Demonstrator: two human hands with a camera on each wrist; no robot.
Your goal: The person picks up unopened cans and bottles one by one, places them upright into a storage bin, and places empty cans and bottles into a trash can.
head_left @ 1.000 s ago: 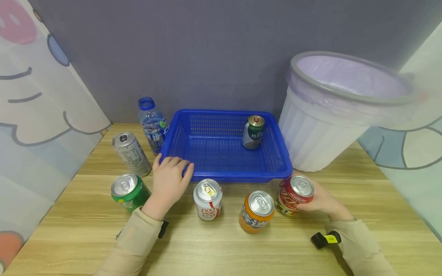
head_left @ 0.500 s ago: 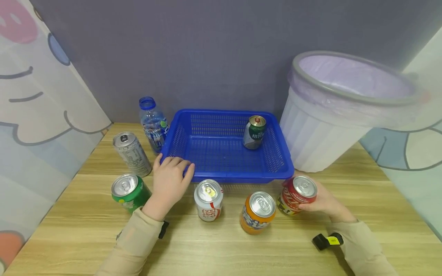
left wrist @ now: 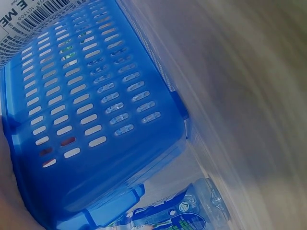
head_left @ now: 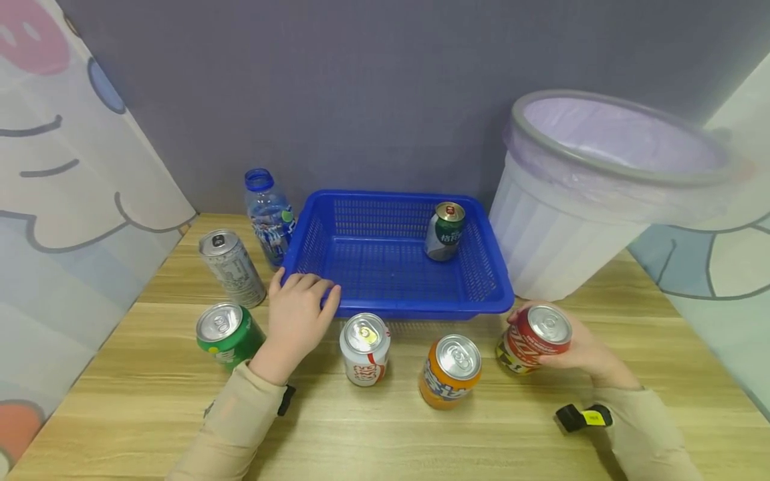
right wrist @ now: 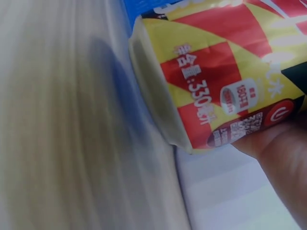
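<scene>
In the head view my left hand (head_left: 301, 317) rests on the front left corner of a blue plastic basket (head_left: 391, 309), fingers bent over its rim. A green and silver can (head_left: 444, 234) stands inside the basket, at the right. My right hand (head_left: 586, 351) grips a red and yellow cola can (head_left: 535, 341) just off the basket's front right corner. The right wrist view shows this can (right wrist: 206, 76) close above the wooden table; whether its base touches is unclear. A white can (head_left: 364, 351) and an orange soda can (head_left: 448, 374) stand before the basket.
Left of the basket are a clear bottle (head_left: 271, 224) with a blue neck, a silver can (head_left: 233, 270) and a green can (head_left: 231, 337). A tall white bin (head_left: 553, 220) with a lilac liner stands at the right. A grey panel (head_left: 361, 93) closes off the back.
My right hand has moved right with the red and yellow cola can, widening its distance from the orange can. My left hand stays on the basket's corner.
</scene>
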